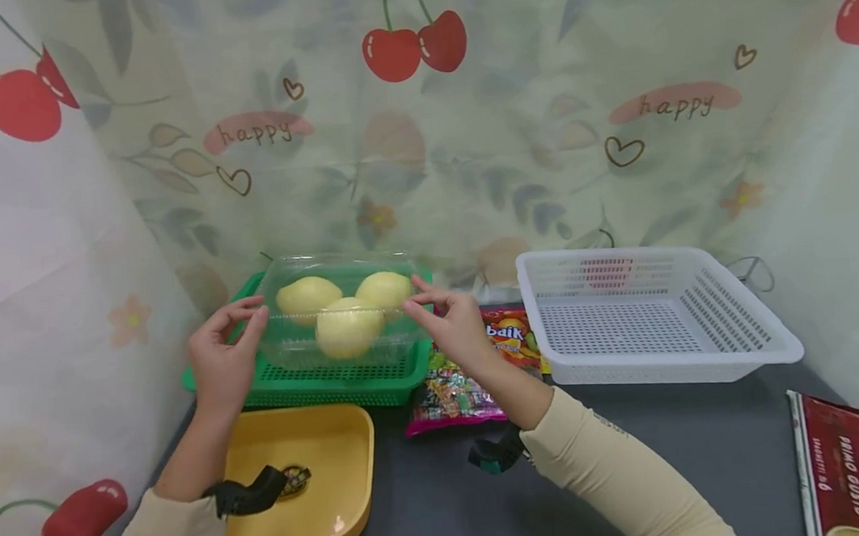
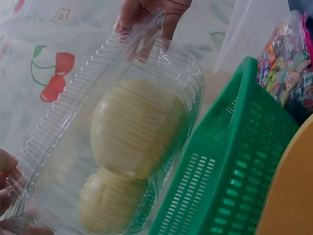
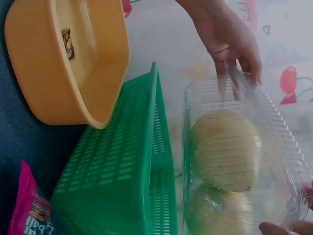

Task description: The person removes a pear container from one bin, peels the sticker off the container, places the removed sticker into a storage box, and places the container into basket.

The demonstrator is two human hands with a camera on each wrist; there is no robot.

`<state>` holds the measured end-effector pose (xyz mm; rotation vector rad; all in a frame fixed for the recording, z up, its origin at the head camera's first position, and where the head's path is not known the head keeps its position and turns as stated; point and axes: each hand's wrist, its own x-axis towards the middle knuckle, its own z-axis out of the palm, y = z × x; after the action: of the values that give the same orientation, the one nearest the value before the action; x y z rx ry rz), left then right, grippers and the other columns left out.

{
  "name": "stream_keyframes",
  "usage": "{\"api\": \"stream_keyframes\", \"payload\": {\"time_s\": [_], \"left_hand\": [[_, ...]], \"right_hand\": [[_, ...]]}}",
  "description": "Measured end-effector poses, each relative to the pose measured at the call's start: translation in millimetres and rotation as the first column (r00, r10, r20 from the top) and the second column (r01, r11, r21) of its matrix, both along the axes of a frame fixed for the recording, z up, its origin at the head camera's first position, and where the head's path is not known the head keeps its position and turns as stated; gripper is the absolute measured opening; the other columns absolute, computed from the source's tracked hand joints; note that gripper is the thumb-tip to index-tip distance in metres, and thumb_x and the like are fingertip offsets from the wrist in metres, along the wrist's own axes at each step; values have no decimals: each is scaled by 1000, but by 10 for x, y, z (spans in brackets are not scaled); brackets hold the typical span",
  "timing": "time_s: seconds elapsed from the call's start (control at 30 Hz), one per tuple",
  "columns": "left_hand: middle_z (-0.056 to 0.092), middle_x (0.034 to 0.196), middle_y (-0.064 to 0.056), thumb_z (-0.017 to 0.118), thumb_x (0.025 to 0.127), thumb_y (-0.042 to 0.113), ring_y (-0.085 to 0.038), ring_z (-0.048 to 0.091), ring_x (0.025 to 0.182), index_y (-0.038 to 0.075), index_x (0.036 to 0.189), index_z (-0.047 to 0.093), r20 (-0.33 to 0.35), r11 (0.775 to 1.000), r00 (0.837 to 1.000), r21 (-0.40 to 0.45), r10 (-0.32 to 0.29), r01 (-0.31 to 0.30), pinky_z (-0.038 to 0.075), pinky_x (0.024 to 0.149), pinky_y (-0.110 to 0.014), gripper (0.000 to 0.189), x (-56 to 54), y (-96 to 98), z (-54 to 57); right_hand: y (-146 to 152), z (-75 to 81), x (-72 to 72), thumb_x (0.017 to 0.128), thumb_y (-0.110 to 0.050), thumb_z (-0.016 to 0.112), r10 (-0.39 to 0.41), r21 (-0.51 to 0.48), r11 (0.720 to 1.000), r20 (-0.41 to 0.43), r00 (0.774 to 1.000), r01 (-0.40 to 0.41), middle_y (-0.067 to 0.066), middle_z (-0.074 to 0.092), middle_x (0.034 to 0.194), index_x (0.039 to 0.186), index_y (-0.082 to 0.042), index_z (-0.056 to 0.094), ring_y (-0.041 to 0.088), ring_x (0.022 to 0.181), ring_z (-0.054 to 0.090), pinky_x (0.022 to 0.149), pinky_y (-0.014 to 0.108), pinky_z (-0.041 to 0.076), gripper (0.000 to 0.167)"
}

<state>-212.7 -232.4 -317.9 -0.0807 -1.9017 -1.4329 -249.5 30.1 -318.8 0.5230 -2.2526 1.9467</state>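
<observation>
A clear plastic clamshell box (image 1: 291,345) holds three pale yellow, rounded fruits (image 1: 350,329) that look smooth-skinned. My left hand (image 1: 223,360) pinches the box's rim at its left end, thumb and fingers on the edge. At the other end, my right hand (image 1: 463,329) pinches the rim in the same way. The wrist views show the box tilted and raised above the green slotted basket (image 1: 378,394), overlapping it in the head view. The box's lid appears to lie over the fruits, which press near its clear wall.
A yellow tray (image 1: 332,500) with a small dark-patterned piece (image 1: 295,480) inside stands in front of the green basket. Colourful candy bags (image 1: 454,392) lie right of it. Farther right are a white slotted basket (image 1: 668,362) and a red spaghetti pack (image 1: 840,457).
</observation>
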Motion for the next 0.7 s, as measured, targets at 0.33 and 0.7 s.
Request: {"api": "stream_keyframes", "payload": {"time_s": [0.33, 0.7], "left_hand": [[63, 89, 23, 66, 86, 16, 10, 58, 90, -7, 87, 67, 87, 996, 993, -53, 74, -70, 47, 79, -7, 23, -190, -135, -28], [65, 97, 13, 64, 88, 27, 11, 55, 88, -3, 94, 68, 278, 991, 954, -102, 115, -90, 46, 75, -8, 30, -289, -231, -58]], "right_hand": [[-238, 30, -239, 89, -10, 62, 7, -168, 985, 210, 978, 29, 12, 52, 136, 104, 8, 66, 23, 126, 50, 91, 38, 52, 24], [-400, -73, -370, 88, -6, 58, -80, -119, 984, 358, 930, 131, 8, 60, 128, 114, 0, 65, 23, 114, 59, 79, 35, 56, 28]]}}
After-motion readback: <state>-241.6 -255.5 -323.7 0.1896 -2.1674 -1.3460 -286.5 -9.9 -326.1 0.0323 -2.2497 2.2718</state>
